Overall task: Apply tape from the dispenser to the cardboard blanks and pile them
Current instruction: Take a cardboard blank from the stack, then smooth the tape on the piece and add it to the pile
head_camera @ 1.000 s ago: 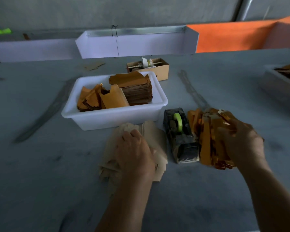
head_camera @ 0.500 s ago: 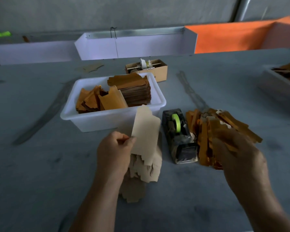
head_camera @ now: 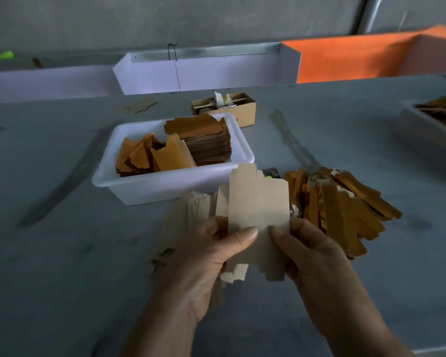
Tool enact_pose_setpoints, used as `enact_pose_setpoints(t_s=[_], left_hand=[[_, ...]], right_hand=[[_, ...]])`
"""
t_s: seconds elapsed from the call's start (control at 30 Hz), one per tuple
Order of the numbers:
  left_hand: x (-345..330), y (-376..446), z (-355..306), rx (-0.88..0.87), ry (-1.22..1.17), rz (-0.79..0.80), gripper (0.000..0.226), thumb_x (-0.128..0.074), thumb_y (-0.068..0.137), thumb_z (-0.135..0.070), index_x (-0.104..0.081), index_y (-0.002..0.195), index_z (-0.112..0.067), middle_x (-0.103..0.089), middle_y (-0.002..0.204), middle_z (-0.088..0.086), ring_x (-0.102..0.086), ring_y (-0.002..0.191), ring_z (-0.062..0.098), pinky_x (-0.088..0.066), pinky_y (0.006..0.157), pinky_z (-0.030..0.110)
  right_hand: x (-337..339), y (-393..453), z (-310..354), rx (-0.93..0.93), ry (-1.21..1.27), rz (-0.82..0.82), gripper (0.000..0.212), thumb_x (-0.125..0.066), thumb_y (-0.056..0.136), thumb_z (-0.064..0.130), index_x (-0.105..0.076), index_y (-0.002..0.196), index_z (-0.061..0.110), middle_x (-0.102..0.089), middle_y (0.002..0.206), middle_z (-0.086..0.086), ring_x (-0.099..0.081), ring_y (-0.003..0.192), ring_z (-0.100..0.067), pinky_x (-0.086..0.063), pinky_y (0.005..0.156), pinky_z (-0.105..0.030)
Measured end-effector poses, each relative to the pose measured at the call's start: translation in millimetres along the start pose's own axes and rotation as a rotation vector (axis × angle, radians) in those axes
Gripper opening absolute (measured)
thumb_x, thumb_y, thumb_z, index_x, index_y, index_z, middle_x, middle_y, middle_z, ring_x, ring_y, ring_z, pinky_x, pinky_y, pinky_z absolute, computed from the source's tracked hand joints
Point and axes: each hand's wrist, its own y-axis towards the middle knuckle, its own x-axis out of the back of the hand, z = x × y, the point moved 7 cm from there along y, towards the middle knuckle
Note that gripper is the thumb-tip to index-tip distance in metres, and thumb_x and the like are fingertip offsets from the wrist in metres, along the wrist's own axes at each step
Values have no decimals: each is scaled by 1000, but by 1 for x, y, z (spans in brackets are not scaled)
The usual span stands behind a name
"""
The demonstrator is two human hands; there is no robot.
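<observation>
Both hands, left hand (head_camera: 211, 256) and right hand (head_camera: 312, 256), pinch one pale beige flat cardboard blank (head_camera: 258, 202) upright just in front of the white plastic tub (head_camera: 165, 184) on the grey table (head_camera: 62, 279).

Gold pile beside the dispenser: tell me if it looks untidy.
Yes. The gold pile right of the held blank is fanned out loosely, pieces pointing different ways, unlike the squared stack in the white tub.

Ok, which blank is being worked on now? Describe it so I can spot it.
Start at the white tub mid-table and come toward the camera. The blank is the pale cardboard sheet held upright, pinched by the left hand and right hand. Unlike the pale stack lying behind it, it is lifted off the table.
</observation>
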Motion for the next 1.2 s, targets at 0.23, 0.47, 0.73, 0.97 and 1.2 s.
enact_pose_setpoints(t_s=[0.23,0.47,0.73,0.97,1.2], left_hand=[[-7,4,6,-9,42,-82,17,-81,65,-26,-74,77,-36,-74,76,-11,-71,75,8,-54,65,20],[-5,4,6,-125,212,-183,16,-77,76,-17,-66,80,-27,-70,70,-21,-64,64,-7,-43,48,4],[-16,0,13,-122,220,-47,14,-65,86,-30,-70,80,-19,-69,66,2,-63,56,12,-49,51,17],[-17,-4,6,-164,346,12,23,-57,92,-33,-68,79,-19,-66,68,3,-61,63,17,-44,58,22],[-23,-8,16,-7,341,154,14,-59,90,-36,-71,92,-28,-74,90,-5,-69,84,5,-53,68,22]], right_hand=[[3,0,-9,-3,-50,16,15,-58,85,11,-70,92,5,-70,88,-12,-64,88,-30,-59,70,-39],[2,-14,15,351,-621,-171,20,-70,77,25,-56,82,37,-66,70,15,-62,71,6,-45,53,-7],[-12,-19,14,383,-455,-57,21,-47,83,44,-54,88,24,-67,68,-1,-66,57,-11,-51,50,-20],[-6,-10,14,336,-535,-41,6,-58,88,19,-61,87,25,-69,68,3,-66,59,-8,-52,52,-18],[6,-4,1,48,-246,-13,37,-64,68,41,-67,96,15,-71,85,-6,-68,86,-22,-54,84,-43]])
